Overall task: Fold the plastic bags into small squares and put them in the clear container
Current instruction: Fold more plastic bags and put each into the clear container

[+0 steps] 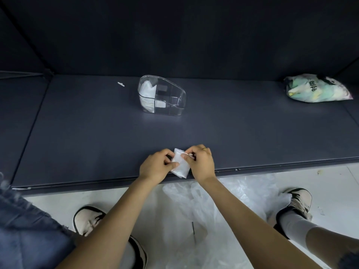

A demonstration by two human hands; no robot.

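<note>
— How far along are we?
— My left hand (157, 165) and right hand (200, 162) pinch a nearly square folded plastic bag (180, 166) at the table's (97, 142) near edge.
— And the clear container (162, 98)?
— Folded bags inside already; loose bags (223, 202) wait on the floor.

Your open lane: a broad bare stretch of dark table (97, 136) between the near edge and the clear container (162, 96). The container stands mid-table toward the back wall (174, 35), open at the top; white folded bags already fill its left compartment. A small white scrap (120, 84) lies to its left, apart from it. A stuffed printed bag (316, 89) takes the far right corner, well apart. Loose plastic sheeting (213, 200) covers the floor between your shoes.
</note>
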